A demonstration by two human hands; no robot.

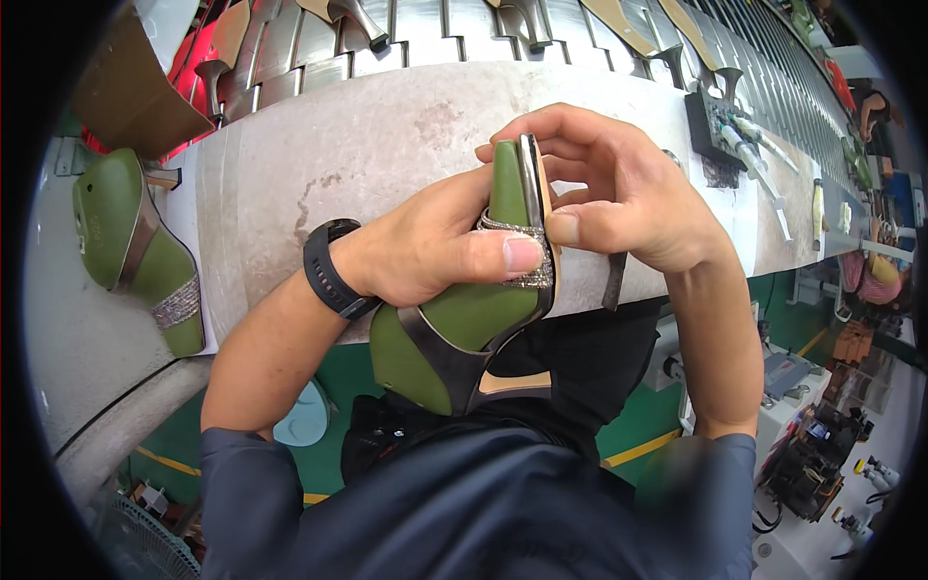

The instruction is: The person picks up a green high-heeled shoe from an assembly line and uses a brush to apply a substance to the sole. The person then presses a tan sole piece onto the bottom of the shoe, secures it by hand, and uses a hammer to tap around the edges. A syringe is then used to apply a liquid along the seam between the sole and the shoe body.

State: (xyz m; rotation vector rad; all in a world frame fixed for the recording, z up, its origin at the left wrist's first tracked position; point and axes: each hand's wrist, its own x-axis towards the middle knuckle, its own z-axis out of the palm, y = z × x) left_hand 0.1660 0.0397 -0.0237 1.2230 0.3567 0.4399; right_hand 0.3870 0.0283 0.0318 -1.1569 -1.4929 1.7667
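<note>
A high-heeled sandal [447, 309] on a green plastic last lies across the table's near edge, its toe pointing away from me. It has dark metallic straps and a glittering band across the forefoot. My left hand [425, 237], wearing a black watch [338, 269], is closed round the forefoot, thumb pressed on the glittering band. My right hand [638, 188] is curled at the toe end, its thumb against the tan sole edge [553, 227] and its index finger reaching behind the toe tip. Part of the left fingers is hidden under the shoe.
Another sandal on a green last [130, 232] rests at the left. A slatted metal conveyor [416, 39] with several heeled soles runs behind the pale worktable [387, 135]. At the right stand a black holder [713, 130] and brush-like tools [759, 159]. A dark strip [614, 280] overhangs the edge.
</note>
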